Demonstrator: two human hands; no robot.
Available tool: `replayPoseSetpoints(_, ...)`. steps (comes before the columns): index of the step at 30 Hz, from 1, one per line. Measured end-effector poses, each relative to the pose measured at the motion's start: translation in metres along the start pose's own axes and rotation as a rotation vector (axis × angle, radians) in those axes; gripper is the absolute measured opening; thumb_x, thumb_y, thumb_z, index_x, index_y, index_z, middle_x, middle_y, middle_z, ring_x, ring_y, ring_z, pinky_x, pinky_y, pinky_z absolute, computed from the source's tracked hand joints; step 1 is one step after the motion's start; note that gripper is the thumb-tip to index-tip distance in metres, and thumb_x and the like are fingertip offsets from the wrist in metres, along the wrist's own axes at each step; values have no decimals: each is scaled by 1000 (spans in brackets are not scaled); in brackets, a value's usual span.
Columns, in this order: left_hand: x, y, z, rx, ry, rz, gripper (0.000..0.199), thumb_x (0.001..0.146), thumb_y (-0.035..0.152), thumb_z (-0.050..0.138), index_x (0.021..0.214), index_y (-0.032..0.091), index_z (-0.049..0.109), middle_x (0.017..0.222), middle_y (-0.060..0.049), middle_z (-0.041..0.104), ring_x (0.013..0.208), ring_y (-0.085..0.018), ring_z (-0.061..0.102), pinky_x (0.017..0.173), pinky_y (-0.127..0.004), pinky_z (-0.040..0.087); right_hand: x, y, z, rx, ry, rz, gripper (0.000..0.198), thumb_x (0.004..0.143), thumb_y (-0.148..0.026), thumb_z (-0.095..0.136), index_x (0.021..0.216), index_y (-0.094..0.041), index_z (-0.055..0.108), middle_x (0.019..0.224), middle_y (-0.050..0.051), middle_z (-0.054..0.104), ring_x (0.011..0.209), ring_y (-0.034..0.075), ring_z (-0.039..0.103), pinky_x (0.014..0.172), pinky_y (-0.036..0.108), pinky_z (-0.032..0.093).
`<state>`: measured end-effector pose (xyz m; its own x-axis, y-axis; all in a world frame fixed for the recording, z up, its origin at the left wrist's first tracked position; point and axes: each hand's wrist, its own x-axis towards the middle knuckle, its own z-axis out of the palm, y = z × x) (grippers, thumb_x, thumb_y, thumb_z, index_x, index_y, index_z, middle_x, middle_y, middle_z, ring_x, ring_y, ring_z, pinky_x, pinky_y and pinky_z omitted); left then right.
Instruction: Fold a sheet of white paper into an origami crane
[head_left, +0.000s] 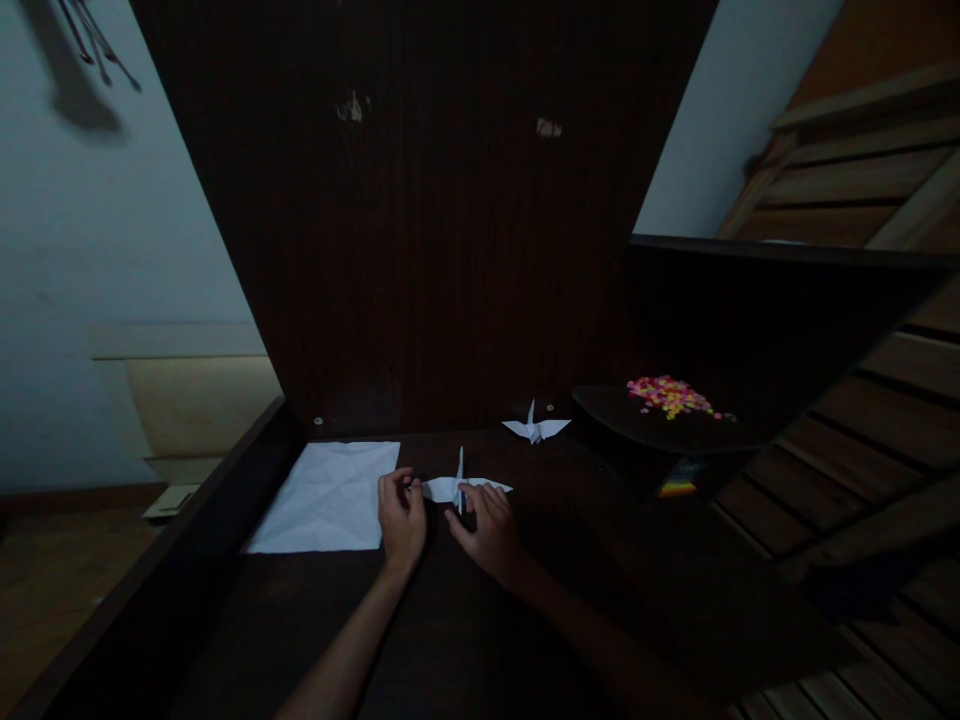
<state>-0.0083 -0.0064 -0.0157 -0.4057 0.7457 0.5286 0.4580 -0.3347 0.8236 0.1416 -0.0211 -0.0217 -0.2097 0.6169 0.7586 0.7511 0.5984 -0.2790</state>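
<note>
A white folded paper crane (444,489) stands on the dark desk between my hands, its wings spread and one narrow point sticking up. My left hand (403,515) has its fingers curled and closed on the tip of the left wing. From the other side my right hand (491,525) grips the crane near its body, the forefinger on the base of the right wing and the thumb lower down. Those fingers hide part of the body and the right wing. Behind it, a second paper crane (535,430) rests near the back panel.
A creased white paper sheet (330,500) lies flat on the left of the desk (315,610), close to my left hand. On a raised corner shelf (660,430) at the right is a pile of small colourful pieces (670,396). A tall dark panel (450,250) closes off the back.
</note>
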Motion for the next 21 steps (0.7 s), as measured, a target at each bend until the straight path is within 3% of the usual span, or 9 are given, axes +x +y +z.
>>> replayPoseSetpoints(5, 0, 2, 0, -15, -1, 16, 17, 83, 27, 49, 95, 18, 55, 85, -5, 55, 79, -20, 55, 72, -33, 47, 6, 0, 7, -15, 26, -15, 13, 84, -15, 50, 93, -17, 59, 73, 4, 62, 71, 19, 57, 71, 33, 42)
replayPoseSetpoints(14, 4, 10, -2, 7, -155, 113, 20, 84, 32, 52, 95, 17, 60, 72, -1, 56, 61, -14, 52, 62, -27, 45, 4, -5, 0, 0, 15, -133, 17, 83, -8, 47, 90, -17, 59, 75, 5, 65, 73, 20, 57, 70, 34, 43)
replayPoseSetpoints(19, 20, 16, -10, -127, -290, 90, 28, 77, 33, 62, 102, 19, 64, 97, -6, 60, 84, -17, 56, 77, -30, 46, 4, -8, -16, 85, -38, -162, 14, 85, -10, 47, 89, -17, 58, 73, 4, 63, 70, 18, 56, 69, 33, 44)
replayPoseSetpoints(21, 27, 15, -14, -212, -414, 7, 32, 75, 33, 65, 103, 19, 65, 98, -7, 62, 84, -18, 58, 74, -29, 47, 6, -7, -25, 122, -63, -136, 12, 86, -12, 47, 88, -17, 58, 72, 4, 61, 69, 18, 55, 66, 32, 44)
